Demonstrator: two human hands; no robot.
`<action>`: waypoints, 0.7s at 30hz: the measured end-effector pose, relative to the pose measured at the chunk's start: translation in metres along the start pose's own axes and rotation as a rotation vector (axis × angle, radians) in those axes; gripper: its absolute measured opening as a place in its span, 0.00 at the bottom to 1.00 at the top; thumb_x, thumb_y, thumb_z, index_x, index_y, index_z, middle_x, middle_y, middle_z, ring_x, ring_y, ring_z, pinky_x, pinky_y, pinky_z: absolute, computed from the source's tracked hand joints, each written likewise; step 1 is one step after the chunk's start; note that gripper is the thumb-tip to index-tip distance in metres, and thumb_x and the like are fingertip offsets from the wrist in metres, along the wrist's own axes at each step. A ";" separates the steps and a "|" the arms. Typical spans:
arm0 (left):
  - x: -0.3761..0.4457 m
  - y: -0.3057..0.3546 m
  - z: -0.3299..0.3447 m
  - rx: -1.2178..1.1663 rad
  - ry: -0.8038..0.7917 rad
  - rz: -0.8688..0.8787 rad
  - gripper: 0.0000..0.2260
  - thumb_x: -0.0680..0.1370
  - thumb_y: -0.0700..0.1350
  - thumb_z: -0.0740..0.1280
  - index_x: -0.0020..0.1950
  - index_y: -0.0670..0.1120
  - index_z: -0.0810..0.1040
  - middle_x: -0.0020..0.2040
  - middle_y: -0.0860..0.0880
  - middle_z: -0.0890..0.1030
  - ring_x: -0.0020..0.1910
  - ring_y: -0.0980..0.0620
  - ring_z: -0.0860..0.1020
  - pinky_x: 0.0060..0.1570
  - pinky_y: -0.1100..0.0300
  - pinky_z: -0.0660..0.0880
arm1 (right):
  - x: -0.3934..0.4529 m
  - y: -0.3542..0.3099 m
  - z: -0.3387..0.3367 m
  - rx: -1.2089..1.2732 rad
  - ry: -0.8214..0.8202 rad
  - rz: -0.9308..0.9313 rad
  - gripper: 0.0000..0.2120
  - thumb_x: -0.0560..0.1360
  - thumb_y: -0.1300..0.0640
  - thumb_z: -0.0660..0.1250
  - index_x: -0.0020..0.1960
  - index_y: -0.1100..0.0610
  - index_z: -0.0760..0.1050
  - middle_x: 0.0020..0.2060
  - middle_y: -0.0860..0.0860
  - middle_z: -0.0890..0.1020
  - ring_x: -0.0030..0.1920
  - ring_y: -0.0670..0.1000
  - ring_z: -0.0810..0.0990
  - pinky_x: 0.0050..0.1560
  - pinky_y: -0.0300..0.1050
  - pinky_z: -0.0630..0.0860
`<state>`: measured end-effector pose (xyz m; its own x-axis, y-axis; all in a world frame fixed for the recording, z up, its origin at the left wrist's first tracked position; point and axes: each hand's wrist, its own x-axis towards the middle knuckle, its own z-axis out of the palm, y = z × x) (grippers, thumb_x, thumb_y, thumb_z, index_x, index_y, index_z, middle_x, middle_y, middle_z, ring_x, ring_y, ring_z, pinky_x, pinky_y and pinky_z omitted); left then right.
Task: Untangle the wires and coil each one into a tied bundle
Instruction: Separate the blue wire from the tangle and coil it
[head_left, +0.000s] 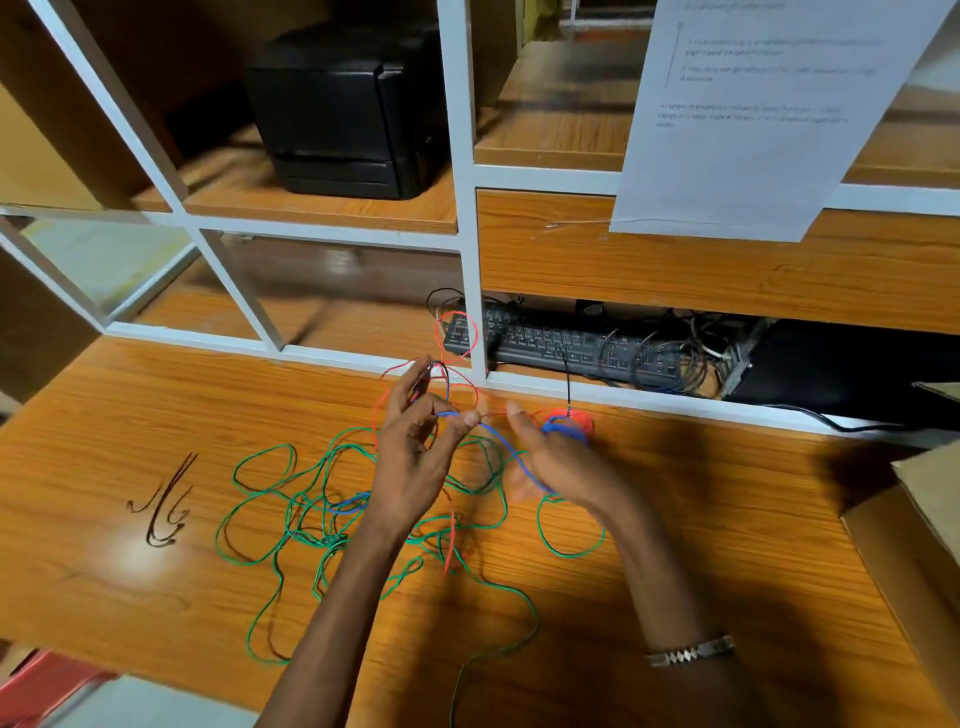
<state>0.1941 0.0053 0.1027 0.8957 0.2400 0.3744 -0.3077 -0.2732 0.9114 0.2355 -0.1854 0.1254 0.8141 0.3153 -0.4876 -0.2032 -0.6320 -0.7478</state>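
Orange wood-grain desk (130, 571) carries the work, with the green wire (270, 514) sprawled in loose loops nearest the person, probably left slack so the other strands can be drawn free. Just beyond that green wire, the left hand (415, 457) pinches the blue wire (498, 441) and red wire (457, 545) up off the wood, seemingly to open the knot. The right hand (550, 462), fingers spread, lies beside it, blue wire looped round. Farther still, a keyboard (571, 343).
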 end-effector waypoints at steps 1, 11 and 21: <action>0.002 0.001 0.000 -0.020 0.013 -0.009 0.04 0.75 0.55 0.75 0.43 0.59 0.82 0.77 0.53 0.70 0.78 0.53 0.69 0.70 0.36 0.73 | -0.007 -0.005 0.005 -0.014 -0.091 -0.064 0.35 0.78 0.24 0.46 0.72 0.45 0.69 0.43 0.56 0.88 0.35 0.53 0.85 0.47 0.48 0.80; 0.003 -0.013 -0.001 0.085 -0.102 -0.057 0.11 0.75 0.57 0.72 0.44 0.49 0.81 0.63 0.46 0.75 0.69 0.57 0.72 0.64 0.69 0.69 | -0.036 -0.011 -0.011 0.613 -0.832 -0.321 0.34 0.83 0.38 0.56 0.50 0.67 0.86 0.23 0.54 0.81 0.12 0.43 0.62 0.14 0.38 0.48; -0.019 -0.050 0.002 0.305 -0.136 -0.051 0.07 0.80 0.59 0.67 0.47 0.57 0.78 0.50 0.56 0.76 0.53 0.59 0.77 0.56 0.49 0.76 | -0.026 -0.007 -0.060 1.557 -0.787 -0.798 0.32 0.87 0.44 0.51 0.61 0.72 0.79 0.24 0.56 0.77 0.20 0.48 0.63 0.25 0.41 0.62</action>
<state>0.1928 0.0128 0.0496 0.9484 0.1394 0.2847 -0.1698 -0.5349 0.8276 0.2485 -0.2313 0.1699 0.6484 0.6527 0.3917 -0.5611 0.7576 -0.3335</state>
